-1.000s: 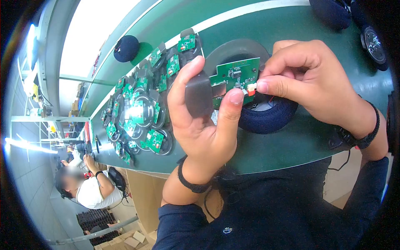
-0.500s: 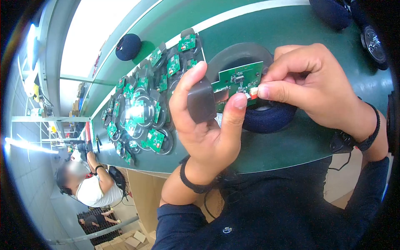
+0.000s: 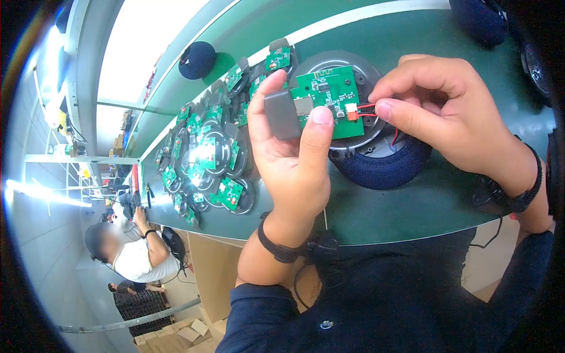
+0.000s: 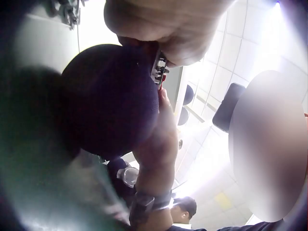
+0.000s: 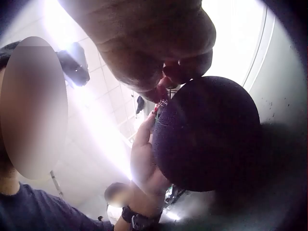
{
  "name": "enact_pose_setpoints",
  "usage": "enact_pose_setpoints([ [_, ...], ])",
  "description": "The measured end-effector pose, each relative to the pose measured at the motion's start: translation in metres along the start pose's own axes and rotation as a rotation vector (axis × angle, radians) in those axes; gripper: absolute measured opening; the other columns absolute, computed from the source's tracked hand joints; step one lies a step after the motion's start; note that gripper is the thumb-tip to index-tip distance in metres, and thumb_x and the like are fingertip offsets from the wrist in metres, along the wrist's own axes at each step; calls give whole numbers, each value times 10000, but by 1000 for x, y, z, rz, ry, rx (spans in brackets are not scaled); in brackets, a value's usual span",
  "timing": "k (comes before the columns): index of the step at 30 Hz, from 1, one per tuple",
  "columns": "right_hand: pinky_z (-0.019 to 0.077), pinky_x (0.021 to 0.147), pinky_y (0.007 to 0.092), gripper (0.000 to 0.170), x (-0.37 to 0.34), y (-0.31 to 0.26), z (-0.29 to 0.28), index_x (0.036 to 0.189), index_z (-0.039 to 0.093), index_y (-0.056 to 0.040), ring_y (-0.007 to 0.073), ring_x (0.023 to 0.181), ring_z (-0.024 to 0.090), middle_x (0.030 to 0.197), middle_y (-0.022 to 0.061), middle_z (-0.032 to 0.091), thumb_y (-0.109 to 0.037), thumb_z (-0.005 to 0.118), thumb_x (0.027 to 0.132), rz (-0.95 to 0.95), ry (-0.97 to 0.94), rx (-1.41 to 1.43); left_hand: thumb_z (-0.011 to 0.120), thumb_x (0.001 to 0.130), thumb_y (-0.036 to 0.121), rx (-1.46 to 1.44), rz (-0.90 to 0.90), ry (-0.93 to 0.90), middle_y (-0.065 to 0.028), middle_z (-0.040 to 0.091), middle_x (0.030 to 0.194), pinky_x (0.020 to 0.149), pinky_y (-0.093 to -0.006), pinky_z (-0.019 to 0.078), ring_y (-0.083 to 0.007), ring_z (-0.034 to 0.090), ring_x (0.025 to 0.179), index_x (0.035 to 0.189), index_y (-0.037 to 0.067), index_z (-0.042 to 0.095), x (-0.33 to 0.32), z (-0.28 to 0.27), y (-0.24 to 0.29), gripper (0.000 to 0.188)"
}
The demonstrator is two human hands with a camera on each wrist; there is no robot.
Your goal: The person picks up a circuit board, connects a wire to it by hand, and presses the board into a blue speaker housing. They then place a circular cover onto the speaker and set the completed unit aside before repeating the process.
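My left hand [image 3: 291, 167] holds a green circuit board [image 3: 331, 97], thumb on its face, fingers behind the dark grey block [image 3: 281, 115] at its left edge. A round grey disc [image 3: 369, 67] lies behind the board. At the board's right edge sits a white and red connector [image 3: 352, 112], from which red wires [image 3: 367, 115] run right. My right hand [image 3: 450, 112] pinches these wires between thumb and forefinger. Under both hands rests a dark blue fabric-covered round housing [image 3: 382, 170]; its dark side fills much of the left wrist view [image 4: 113, 101] and right wrist view [image 5: 207, 134].
Several similar boards on clear round discs [image 3: 206, 154] are heaped on the green table [image 3: 406, 215] to the left. Another dark round housing [image 3: 198, 60] stands behind them, and more dark units [image 3: 481, 20] at the far right. A person [image 3: 135, 256] sits further along the table.
The board has turned flatter toward the head camera, showing more of the disc behind. My right fingertips have drawn away from the connector, and red wires now show between them.
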State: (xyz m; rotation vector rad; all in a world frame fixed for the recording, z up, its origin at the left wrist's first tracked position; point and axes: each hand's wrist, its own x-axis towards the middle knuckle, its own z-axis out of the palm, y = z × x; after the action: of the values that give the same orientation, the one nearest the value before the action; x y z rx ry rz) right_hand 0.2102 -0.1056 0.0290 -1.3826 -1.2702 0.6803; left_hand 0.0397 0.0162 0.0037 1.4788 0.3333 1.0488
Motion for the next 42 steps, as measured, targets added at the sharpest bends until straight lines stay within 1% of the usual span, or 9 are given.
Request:
enact_pose_setpoints([
  [7, 362, 609, 206, 174, -2, 7, -1, 1013, 716, -22, 69, 692, 476, 867, 17, 571, -40, 742, 842, -248, 57, -255, 686, 921, 15, -101, -15, -6, -92, 606, 1209, 963, -314, 488, -150, 609, 1068, 1460, 53, 375, 2, 0, -1, 623],
  [12, 446, 815, 276, 301, 2, 10, 2, 1035, 719, -51, 178, 948, 539, 1167, 97, 555, -45, 807, 748, -436, 114, -420, 694, 923, 29, -82, -32, -26, -93, 612, 1210, 969, -314, 486, -154, 612, 1076, 1460, 33, 381, 2, -4, 1, 620],
  [21, 440, 912, 322, 288, 2, 17, 2, 1038, 723, -55, 210, 1028, 538, 1293, 133, 548, -50, 803, 761, -456, 100, -454, 599, 984, 114, 10, -31, -30, -162, 611, 1275, 994, -362, 509, -228, 633, 1126, 1452, -15, 403, 3, 0, 1, 523],
  [23, 439, 917, 325, 275, 2, 16, 4, 1037, 724, -55, 211, 1029, 540, 1284, 132, 555, -55, 798, 771, -449, 101, -419, 658, 949, 46, -103, -141, 27, -108, 632, 1189, 967, -304, 489, -144, 616, 1080, 1447, -17, 403, 2, 1, 6, 563],
  [31, 433, 930, 320, 327, 1, 15, 4, 1123, 694, -36, 190, 1049, 562, 1301, 120, 562, -126, 783, 822, -299, 56, -272, 610, 994, 143, -171, -142, 1, -107, 650, 1169, 959, -294, 484, -142, 622, 1061, 1412, -74, 461, 6, -6, 4, 494],
  [34, 385, 1061, 312, 943, 0, 10, 3, 1572, 286, -126, 229, 1190, 526, 1310, 154, 528, -260, 853, 829, -287, -100, -198, 609, 992, 149, -166, -156, -7, -96, 651, 1165, 958, -291, 477, -139, 618, 1053, 1401, -59, 486, 8, -7, 4, 475],
  [35, 392, 1035, 301, 625, 0, 19, 10, 1349, 502, -70, 216, 1169, 530, 1302, 146, 531, -215, 836, 840, -274, -2, -110, 609, 992, 149, -168, -151, -1, -96, 651, 1165, 958, -291, 477, -139, 618, 1053, 1401, -59, 486, 8, -7, 5, 475],
  [38, 399, 1014, 318, 255, -2, -6, 16, 1048, 733, -25, 225, 1157, 525, 1288, 148, 533, -172, 810, 855, -191, 110, -135, 599, 983, 122, 55, 46, -2, -99, 639, 1209, 990, -307, 458, -136, 596, 1104, 1418, -44, 475, 8, -9, 3, 482],
  [42, 444, 962, 331, 551, 5, 15, 4, 1264, 608, 9, 204, 1084, 595, 1284, 116, 595, -409, 697, 917, -284, 79, 41, 657, 928, 116, 34, 315, -95, -171, 582, 1300, 1071, -416, 443, -257, 593, 1174, 1463, -5, 364, 0, -5, 5, 621],
])
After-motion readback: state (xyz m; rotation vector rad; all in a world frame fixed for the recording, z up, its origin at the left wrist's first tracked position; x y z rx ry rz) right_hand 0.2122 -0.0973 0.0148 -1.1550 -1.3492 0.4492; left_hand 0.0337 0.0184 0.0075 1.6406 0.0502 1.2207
